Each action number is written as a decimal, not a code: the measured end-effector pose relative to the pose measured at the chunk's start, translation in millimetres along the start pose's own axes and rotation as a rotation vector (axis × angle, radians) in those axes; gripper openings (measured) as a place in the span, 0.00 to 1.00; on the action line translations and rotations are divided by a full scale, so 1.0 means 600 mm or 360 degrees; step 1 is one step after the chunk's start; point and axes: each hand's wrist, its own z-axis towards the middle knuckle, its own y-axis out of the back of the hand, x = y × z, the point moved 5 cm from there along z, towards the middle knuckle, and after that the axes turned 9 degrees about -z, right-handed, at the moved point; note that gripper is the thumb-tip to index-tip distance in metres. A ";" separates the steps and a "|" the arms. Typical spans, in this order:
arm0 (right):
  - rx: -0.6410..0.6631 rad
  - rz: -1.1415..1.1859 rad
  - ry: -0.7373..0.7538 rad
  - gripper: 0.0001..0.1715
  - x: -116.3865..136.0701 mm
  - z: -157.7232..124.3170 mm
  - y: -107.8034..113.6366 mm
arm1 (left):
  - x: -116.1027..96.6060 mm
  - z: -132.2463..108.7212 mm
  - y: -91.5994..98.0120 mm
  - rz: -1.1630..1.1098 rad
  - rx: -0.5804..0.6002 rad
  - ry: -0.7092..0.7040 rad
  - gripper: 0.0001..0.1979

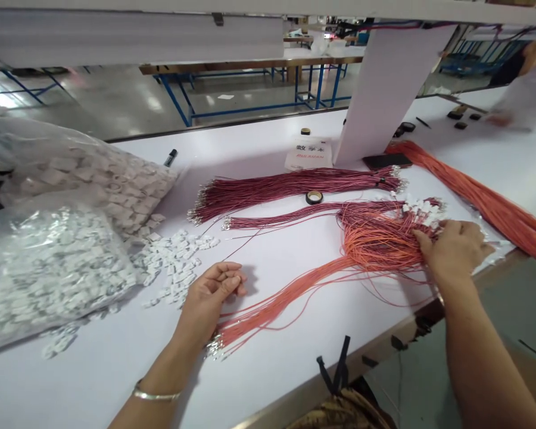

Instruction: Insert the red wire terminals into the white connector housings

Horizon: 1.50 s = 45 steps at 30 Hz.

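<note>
In the head view, the left hand lies palm up on the white table, fingers loosely curled, with nothing visible in it. It sits between the scattered white plugs and the orange wires. The right hand rests back-up on the far, tangled end of those wires. Its fingertips reach in among them, and whether they pinch a strand cannot be told.

The work looks partly done. A cluster of wire ends beside the right hand already carries white plugs. The near ends by the left wrist show only bare metal tips. The two dark red bundles also end in bare metal, and two bags of plugs are still full, so much seems left.

The orange wires run as a tight bunch from near-left to far-right, with the metal tips pointing towards the person, and spread into loops under the right hand. A tape roll lies between the red bundles.
</note>
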 end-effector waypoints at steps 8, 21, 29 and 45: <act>-0.0029 0.0615 0.1088 0.09 0.235 -0.038 0.092 | -0.023 0.001 0.014 0.0047 -0.0041 -0.0115 0.10; 0.0596 0.0380 0.2654 0.08 0.509 -0.239 0.136 | -0.079 0.005 0.071 0.0620 -0.0354 -0.0609 0.06; 0.0633 0.0368 0.2684 0.09 0.527 -0.250 0.142 | -0.092 0.015 0.087 0.1937 -0.0524 -0.1153 0.10; 0.0832 0.0484 0.2510 0.08 0.544 -0.239 0.126 | -0.076 0.036 0.089 0.2475 -0.0535 -0.1063 0.11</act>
